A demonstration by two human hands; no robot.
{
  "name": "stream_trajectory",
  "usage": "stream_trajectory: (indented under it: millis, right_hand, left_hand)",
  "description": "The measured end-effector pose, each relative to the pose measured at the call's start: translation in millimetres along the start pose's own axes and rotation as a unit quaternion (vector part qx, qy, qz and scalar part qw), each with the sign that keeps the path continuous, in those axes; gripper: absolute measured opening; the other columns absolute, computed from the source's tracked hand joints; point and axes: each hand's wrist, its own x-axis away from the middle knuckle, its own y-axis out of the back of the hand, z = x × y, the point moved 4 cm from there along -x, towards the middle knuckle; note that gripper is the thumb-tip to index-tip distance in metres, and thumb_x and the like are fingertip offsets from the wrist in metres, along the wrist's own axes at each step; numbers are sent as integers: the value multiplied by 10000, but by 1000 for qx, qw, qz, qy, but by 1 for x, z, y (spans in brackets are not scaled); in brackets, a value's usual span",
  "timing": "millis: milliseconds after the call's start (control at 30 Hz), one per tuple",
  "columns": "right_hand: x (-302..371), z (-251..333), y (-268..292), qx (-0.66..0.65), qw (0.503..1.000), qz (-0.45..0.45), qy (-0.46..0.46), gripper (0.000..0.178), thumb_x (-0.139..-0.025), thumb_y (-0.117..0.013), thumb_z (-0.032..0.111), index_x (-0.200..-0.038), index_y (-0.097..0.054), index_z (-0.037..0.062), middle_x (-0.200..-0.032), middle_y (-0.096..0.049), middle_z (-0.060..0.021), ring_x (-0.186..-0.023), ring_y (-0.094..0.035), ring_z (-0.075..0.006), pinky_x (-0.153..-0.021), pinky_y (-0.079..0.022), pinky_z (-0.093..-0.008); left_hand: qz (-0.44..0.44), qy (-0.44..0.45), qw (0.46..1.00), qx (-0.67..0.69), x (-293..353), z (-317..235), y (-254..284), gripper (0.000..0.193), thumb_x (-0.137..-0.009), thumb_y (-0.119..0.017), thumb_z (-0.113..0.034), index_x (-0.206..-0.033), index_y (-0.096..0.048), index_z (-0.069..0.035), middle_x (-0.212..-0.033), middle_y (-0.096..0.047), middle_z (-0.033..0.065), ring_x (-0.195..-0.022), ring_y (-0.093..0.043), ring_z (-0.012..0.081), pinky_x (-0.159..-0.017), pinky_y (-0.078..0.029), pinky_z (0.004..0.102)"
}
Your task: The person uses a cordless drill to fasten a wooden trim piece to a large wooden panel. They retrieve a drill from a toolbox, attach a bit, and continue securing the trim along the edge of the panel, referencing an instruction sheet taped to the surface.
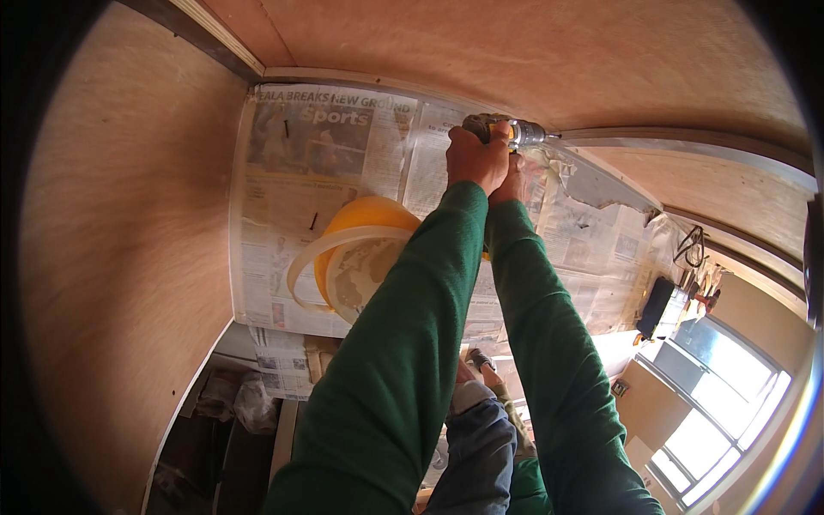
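Note:
My left hand (481,160) is closed around the body of a power drill (522,131), black with yellow parts. Just under the drill, my right hand (511,182) is closed at its grip, mostly hidden behind the left hand and the drill. Pointing right, the drill's bit meets or nearly meets a thin edge strip (669,136) below the wooden panel (515,43). Both arms reach up in green sleeves. Beneath the drill, newspaper sheets (300,197) cover the surface. A yellow round tub (371,211) with a cream ring stands left of my left forearm, its patchy pale inside partly covered.
A screw (313,221) lies on the newspaper. A tall wooden panel (129,215) bounds the left side. On the right are a black box (659,307), a bent dark wire (689,247) and a bright window (717,412). Plastic bags (255,403) sit lower left. Denim-clad legs (476,446) show below.

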Motion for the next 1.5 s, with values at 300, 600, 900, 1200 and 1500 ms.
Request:
stream_trajectory:
  millis: [300,600,900,1200,1500]
  right_hand:
    - [50,76,15,244,968,60,-12,748,-872,-710,506,-1283,-423,-50,-1115,-722,-279,-1099,-689,-446,-908,-551,-511]
    - [61,65,21,313,945,90,-29,751,-846,-745,504,-1239,-424,-49,-1125,-710,-292,-1107,-689,-442,-940,-541,-505]
    - [6,52,-6,165,985,43,8,561,-899,-707,434,-1166,-588,-46,-1083,-733,-223,-1031,-716,-365,-882,-558,-486]
    - [10,63,0,126,989,77,30,410,-912,-725,355,-1049,-701,-30,-1001,-764,-158,-912,-733,-300,-790,-578,-469]
    - [18,64,-1,227,972,43,38,440,-905,-722,382,-1074,-666,-20,-1013,-754,-190,-953,-724,-341,-813,-573,-487]
  left_hand:
    - [-16,64,996,-53,-13,23,3,868,-942,-622,-619,-1305,-455,152,-1308,-607,351,-1250,-611,437,-1052,-498,444]
    - [36,50,975,-211,-24,46,-4,577,-934,-681,-475,-1270,-677,-6,-1253,-697,220,-1210,-655,349,-1020,-524,428]
    - [-47,86,995,26,-13,21,13,582,-902,-734,-473,-1156,-685,48,-1168,-714,261,-1127,-686,393,-983,-537,460]
    - [-55,12,998,9,-23,26,16,595,-857,-796,-500,-1073,-719,48,-1037,-751,229,-991,-739,354,-870,-583,442]
    - [-66,49,994,-77,-4,13,21,631,-847,-806,-519,-1087,-696,55,-1088,-736,240,-1008,-733,380,-880,-588,455]
